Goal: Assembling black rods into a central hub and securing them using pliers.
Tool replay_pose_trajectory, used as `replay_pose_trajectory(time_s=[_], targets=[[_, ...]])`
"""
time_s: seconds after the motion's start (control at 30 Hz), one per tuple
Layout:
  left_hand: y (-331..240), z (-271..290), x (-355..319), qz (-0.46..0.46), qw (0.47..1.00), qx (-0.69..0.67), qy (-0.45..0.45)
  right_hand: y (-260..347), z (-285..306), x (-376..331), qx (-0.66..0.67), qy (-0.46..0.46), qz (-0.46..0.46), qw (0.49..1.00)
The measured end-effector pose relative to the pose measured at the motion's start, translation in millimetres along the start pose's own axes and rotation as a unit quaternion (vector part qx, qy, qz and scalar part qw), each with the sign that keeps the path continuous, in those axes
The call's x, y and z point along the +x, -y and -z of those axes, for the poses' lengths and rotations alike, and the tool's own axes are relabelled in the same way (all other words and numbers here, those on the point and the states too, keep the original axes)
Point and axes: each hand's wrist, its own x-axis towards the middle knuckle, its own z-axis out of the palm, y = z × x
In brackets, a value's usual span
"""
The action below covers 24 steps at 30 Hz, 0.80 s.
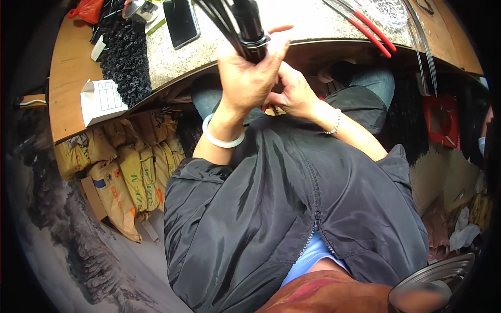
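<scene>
A black umbrella frame (246,23), with a thick dark tube and several thin ribs beside it, rises from my hands toward the table's front edge. My left hand (245,81) is wrapped round its lower part, and a shiny metal ring circles the tube just above the grip. Close against that hand, lower and to its right, my right hand (298,94) is closed with the fingers curled in. What its fingertips hold is hidden behind the left hand. Both hands are above my lap, by the edge of the speckled table top (224,44).
A phone (181,23) lies on the table beside a heap of small black parts (128,65) and an open white box (104,101). Red-handled pliers (373,32) and thin metal rods (421,47) lie to the right. Filled sacks (136,180) stand below left.
</scene>
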Motion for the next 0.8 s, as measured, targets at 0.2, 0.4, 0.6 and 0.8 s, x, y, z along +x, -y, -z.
replay_pose_trajectory(time_s=[0.2,0.4,0.6,0.8], targets=[[-5.9,2.3,-0.2,-0.044,0.998,0.039,-0.027,20.0,32.9,6.0,-0.129,-0.133,0.09,0.979],[-9.4,-6.0,1.0,-0.03,0.995,0.052,-0.079,96.9,45.7,42.2,-0.181,-0.195,0.277,0.923],[-4.1,-14.0,6.0,-0.133,0.989,0.004,-0.056,100.8,47.2,34.7,-0.281,-0.181,0.237,0.912],[-8.6,-21.3,7.2,-0.106,0.989,-0.059,-0.08,94.9,46.1,29.0,-0.242,-0.221,0.215,0.92]])
